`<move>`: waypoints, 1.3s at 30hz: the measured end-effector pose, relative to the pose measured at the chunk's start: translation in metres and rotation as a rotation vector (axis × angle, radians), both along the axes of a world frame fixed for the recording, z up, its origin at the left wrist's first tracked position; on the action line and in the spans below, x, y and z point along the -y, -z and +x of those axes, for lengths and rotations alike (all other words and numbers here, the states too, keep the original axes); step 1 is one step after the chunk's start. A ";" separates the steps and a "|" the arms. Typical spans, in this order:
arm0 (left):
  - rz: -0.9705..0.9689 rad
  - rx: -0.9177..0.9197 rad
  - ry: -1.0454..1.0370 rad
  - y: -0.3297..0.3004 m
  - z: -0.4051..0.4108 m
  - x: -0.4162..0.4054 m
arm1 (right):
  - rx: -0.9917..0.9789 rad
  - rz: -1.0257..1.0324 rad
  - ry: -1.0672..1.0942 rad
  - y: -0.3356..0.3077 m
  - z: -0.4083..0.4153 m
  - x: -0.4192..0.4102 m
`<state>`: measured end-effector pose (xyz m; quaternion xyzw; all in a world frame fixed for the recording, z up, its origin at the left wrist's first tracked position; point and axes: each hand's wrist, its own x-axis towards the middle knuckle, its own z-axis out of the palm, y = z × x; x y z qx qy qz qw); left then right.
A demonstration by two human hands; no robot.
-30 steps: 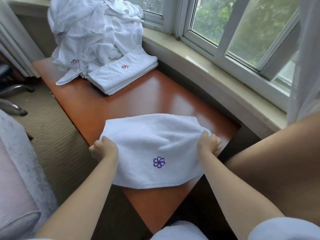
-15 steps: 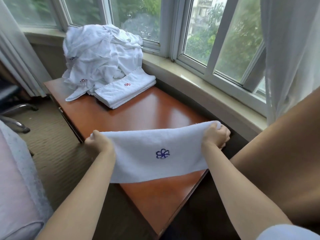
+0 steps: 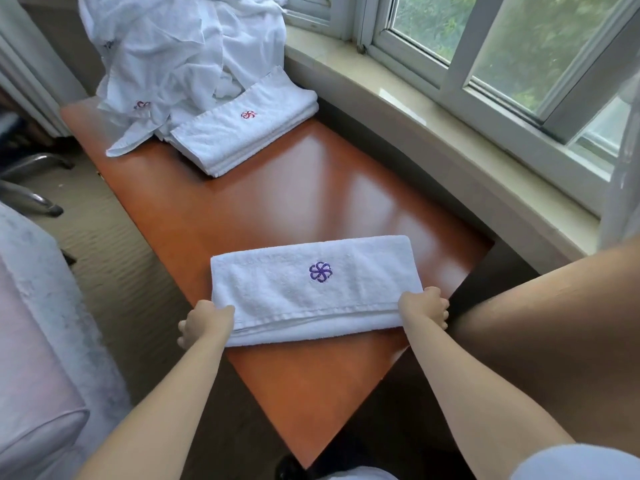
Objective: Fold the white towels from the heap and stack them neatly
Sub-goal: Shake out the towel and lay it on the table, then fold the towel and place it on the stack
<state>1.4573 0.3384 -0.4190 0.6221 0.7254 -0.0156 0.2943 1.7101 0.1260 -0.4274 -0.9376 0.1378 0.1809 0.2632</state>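
The left hand (image 3: 204, 322) grips the near-left corner of the folded towel (image 3: 311, 292), thumb on top and fingers curled underneath; the right hand (image 3: 424, 308) grips the near-right corner the same way, its fingers wrapped round the end. The towel lies flat across the near end of the surface (image 3: 311, 202), a purple flower emblem (image 3: 320, 271) facing up. Its layered near edge runs between the two hands, and its left end reaches the surface's left edge, where the left hand hangs partly over the carpet (image 3: 114, 271). A bare strip of wood shows between the towel and the near corner of the surface.

Beyond the towel a wide stretch of bare, glossy wood runs to the far end. There a stack of folded towels (image 3: 249, 133) with a red emblem sits well apart from the held towel, touching the heap (image 3: 180, 53) of unfolded white towels behind it. The heap drapes to the surface's far-left edge. The windowsill (image 3: 450, 109) runs along the right side, just beside the surface.
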 end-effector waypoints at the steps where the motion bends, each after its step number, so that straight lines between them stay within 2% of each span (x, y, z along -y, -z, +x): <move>1: 0.023 -0.045 0.018 -0.001 0.002 0.002 | -0.006 0.023 0.012 0.001 0.001 -0.001; 3: 0.005 -0.020 0.014 0.000 0.008 0.004 | -0.015 0.088 0.032 0.000 0.002 -0.002; 6: -0.097 0.125 -0.075 0.000 0.013 0.006 | -0.024 0.153 0.075 0.001 0.008 0.001; 9: -0.060 0.103 -0.093 -0.003 0.009 0.007 | -0.010 0.226 0.094 0.002 0.008 0.006; 11: -0.068 0.083 -0.103 -0.002 0.006 0.007 | 0.026 0.203 0.061 0.002 0.005 0.008; 14: -0.110 0.139 -0.133 -0.004 0.004 0.009 | -0.009 0.229 0.071 0.001 0.002 0.008; 17: -0.183 0.335 -0.237 -0.010 0.009 0.009 | -0.028 0.426 0.163 -0.004 0.002 0.004; 20: -0.254 0.521 -0.344 -0.015 0.009 0.009 | 0.020 0.543 0.157 -0.009 -0.001 0.001; 23: -0.077 0.630 -0.442 -0.024 0.006 0.006 | 0.127 0.626 0.172 -0.017 -0.003 0.003; 26: 0.149 0.730 -0.398 -0.031 0.002 0.008 | 0.320 0.619 0.247 -0.023 -0.007 0.008; 28: 0.166 0.737 -0.427 -0.028 0.000 0.017 | 0.284 0.591 0.312 -0.015 -0.014 0.013; 32: -0.039 0.571 -0.654 -0.005 -0.015 0.029 | -0.072 0.447 0.368 0.009 -0.027 0.026; 35: -0.117 0.422 -0.551 0.003 -0.021 0.028 | -0.063 0.386 0.363 0.008 -0.025 0.025; 39: -0.166 0.499 -0.547 -0.001 -0.014 0.019 | -0.072 0.416 0.466 0.003 -0.019 0.017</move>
